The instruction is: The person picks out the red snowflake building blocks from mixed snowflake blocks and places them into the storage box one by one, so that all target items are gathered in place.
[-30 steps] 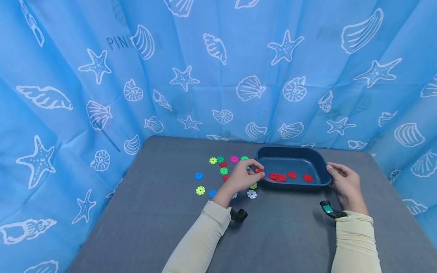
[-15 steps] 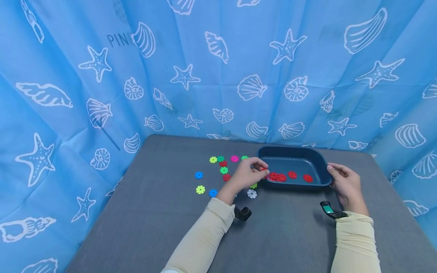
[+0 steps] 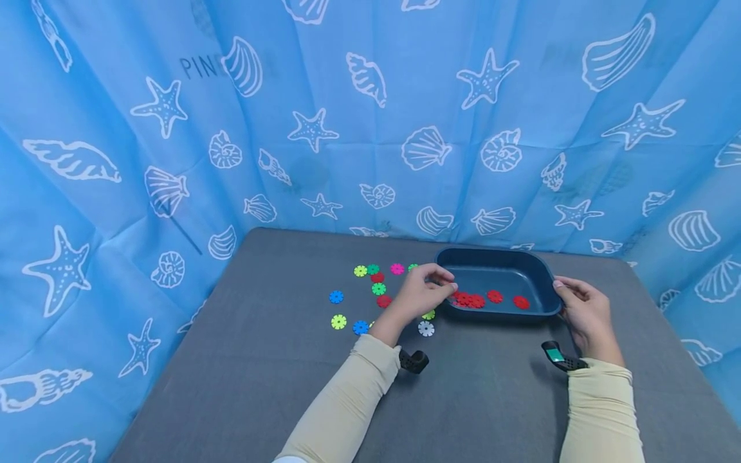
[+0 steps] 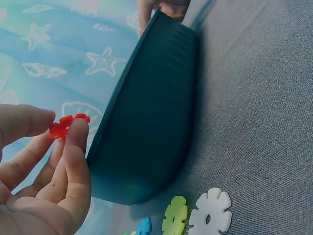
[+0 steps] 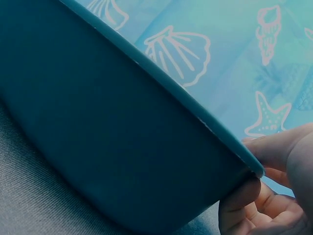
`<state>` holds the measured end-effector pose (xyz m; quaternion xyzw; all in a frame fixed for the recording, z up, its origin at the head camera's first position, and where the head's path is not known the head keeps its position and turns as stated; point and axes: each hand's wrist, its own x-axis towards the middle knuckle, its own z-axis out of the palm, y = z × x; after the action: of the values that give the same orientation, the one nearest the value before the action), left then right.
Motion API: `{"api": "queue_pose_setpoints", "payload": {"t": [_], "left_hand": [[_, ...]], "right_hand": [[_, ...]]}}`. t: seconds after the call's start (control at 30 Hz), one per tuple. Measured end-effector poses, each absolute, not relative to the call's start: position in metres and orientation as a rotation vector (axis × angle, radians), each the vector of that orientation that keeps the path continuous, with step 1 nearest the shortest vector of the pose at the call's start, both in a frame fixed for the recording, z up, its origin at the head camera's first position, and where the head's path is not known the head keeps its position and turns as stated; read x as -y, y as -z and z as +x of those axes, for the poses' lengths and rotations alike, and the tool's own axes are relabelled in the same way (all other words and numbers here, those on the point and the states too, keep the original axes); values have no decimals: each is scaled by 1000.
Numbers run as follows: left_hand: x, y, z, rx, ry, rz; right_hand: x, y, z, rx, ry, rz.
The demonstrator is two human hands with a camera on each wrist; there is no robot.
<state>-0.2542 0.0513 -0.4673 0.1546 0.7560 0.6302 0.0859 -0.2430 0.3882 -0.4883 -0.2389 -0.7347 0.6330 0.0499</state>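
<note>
My left hand is over the near left edge of the dark blue basin. In the left wrist view its thumb and fingers pinch a red notched plastic disc, a snowflake-shaped building piece, beside the basin's rim. My right hand grips the right end of the basin, thumb on top and fingers curled beneath the rim, as the right wrist view shows up close. Inside the basin lie several red discs, most of them near its front left.
On the grey table left of the basin lie loose discs: yellow-green, blue, pink, green, white and red. A blue shell-print curtain hangs directly behind the table.
My left hand has moved right, from the basin's left corner to over its inside, with the red disc. My right hand and the basin have stayed in place.
</note>
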Motion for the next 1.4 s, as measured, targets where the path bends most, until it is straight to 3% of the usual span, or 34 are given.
{"api": "queue_pose_setpoints", "payload": {"t": [0.6,1.4], "left_hand": [[-36,467,-257,-2245,-1915,500],[38,467,-292,-2477,-1924,350]], "right_hand": [[-388,488,-243,2273,-1894,-752],[-387,489,-239,2167,-1994,-696]]}}
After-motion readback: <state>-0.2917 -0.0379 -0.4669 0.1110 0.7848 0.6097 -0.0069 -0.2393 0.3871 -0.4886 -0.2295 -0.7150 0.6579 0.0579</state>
